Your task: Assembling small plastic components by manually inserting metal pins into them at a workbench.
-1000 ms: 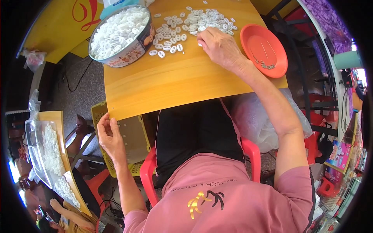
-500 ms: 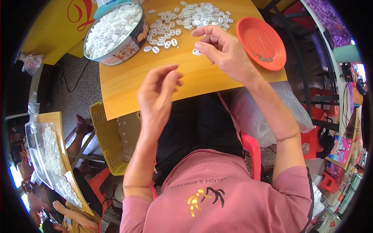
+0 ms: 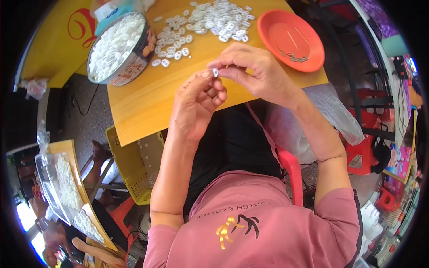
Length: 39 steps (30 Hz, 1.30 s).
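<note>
A small white plastic piece with holes (image 3: 215, 73) is pinched just above the table's near part. My left hand (image 3: 193, 102) grips it from the left between thumb and forefinger, its other fingers curled. From the right, the thumb and fingertips of my right hand (image 3: 261, 76) close on the same piece, so the fingertips of both hands meet there. Beyond them lies a spread pile of matching white oval two-hole pieces (image 3: 221, 18). Several loose ones (image 3: 178, 55) lie nearer, left of the pile. Whether anything else is between my fingertips is too small to tell.
At the table's left stands a round tin (image 3: 118, 79) heaped with white pieces. On the right, an orange-red plate (image 3: 310, 35) holds small dark metal parts (image 3: 297, 58) and two thin pale sticks. Below the yellow table (image 3: 138, 107) are a yellow crate (image 3: 129, 165) and a clear plastic bag (image 3: 333, 116).
Both hands have come together, the left moving up and right. A white piece that was at my right fingertips is now between both hands. The view has shifted slightly.
</note>
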Tool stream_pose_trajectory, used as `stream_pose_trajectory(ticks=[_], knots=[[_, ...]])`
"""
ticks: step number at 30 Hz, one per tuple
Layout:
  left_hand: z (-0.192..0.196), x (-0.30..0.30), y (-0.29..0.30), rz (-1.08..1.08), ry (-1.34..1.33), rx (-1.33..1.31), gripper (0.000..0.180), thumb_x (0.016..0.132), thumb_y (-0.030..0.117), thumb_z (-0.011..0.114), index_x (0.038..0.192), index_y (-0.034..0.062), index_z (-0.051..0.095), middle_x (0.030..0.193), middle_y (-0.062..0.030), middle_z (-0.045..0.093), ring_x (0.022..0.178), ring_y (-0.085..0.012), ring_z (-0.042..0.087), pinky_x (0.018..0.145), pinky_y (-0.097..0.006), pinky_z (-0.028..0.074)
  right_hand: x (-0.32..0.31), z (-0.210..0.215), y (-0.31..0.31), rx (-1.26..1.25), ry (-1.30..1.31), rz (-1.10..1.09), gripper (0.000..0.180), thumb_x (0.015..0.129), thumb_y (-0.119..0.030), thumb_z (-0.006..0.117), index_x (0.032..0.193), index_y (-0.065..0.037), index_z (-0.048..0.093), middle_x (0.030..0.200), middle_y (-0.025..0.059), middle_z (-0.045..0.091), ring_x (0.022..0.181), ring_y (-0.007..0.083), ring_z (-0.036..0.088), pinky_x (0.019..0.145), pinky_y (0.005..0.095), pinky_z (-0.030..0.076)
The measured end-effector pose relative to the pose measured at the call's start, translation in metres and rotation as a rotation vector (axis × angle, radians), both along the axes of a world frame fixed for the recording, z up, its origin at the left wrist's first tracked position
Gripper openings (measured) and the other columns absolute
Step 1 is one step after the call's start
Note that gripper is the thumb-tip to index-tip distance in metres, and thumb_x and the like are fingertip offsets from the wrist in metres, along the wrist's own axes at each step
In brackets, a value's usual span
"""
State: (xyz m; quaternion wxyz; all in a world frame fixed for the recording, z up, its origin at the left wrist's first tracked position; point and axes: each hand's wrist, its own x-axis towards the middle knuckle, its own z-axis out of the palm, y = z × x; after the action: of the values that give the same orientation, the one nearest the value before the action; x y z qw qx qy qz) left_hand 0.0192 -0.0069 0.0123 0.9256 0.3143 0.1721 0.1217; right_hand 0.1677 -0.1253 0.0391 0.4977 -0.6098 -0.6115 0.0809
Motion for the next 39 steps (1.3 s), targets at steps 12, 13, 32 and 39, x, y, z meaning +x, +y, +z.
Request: stream_pose_trajectory(ticks=[12, 13, 32, 39], knots=[[0.005, 0.007, -0.026, 0.094, 0.050, 0.472, 0.022, 0.096, 0.012, 0.060, 0.109, -0.0055, 0.061, 0.097, -0.0126, 0.068, 0.082, -0.0193, 0.066, 0.075, -0.031, 0.054, 0.003, 0.001, -0.031, -0.193, 0.220, -0.117, 0.017, 0.085, -0.015, 0.069, 0.088, 0.002, 0.066, 0.079, 0.0121, 0.064, 0.073, 0.0251, 0.063, 0.066, 0.0347, 0.049], [0.004, 0.009, -0.027, 0.088, 0.050, 0.471, 0.022, 0.096, 0.012, 0.060, 0.109, -0.0055, 0.061, 0.097, -0.0126, 0.068, 0.082, -0.0193, 0.066, 0.075, -0.031, 0.054, 0.005, 0.002, -0.033, -0.194, 0.222, -0.122, 0.017, 0.085, -0.015, 0.069, 0.088, 0.002, 0.066, 0.079, 0.0121, 0.064, 0.073, 0.0251, 0.063, 0.066, 0.0347, 0.049], [-0.010, 0.024, -0.020, 0.121, 0.123, 0.512, 0.019, 0.095, 0.013, 0.062, 0.104, -0.0030, 0.062, 0.090, -0.0096, 0.067, 0.077, -0.0162, 0.064, 0.074, -0.028, 0.051, 0.112, -0.001, -0.071, -0.656, -0.462, -0.506, 0.018, 0.082, -0.018, 0.065, 0.081, -0.001, 0.067, 0.079, 0.0156, 0.068, 0.077, 0.0327, 0.066, 0.070, 0.0422, 0.051], [-0.011, 0.022, -0.019, 0.116, 0.123, 0.489, 0.019, 0.095, 0.014, 0.063, 0.104, -0.0025, 0.062, 0.090, -0.0097, 0.067, 0.077, -0.0162, 0.064, 0.074, -0.028, 0.051, 0.106, 0.000, -0.057, -0.830, -0.773, -0.531, 0.011, 0.081, -0.013, 0.064, 0.080, -0.002, 0.062, 0.082, 0.0141, 0.066, 0.077, 0.0334, 0.064, 0.069, 0.0434, 0.049]])
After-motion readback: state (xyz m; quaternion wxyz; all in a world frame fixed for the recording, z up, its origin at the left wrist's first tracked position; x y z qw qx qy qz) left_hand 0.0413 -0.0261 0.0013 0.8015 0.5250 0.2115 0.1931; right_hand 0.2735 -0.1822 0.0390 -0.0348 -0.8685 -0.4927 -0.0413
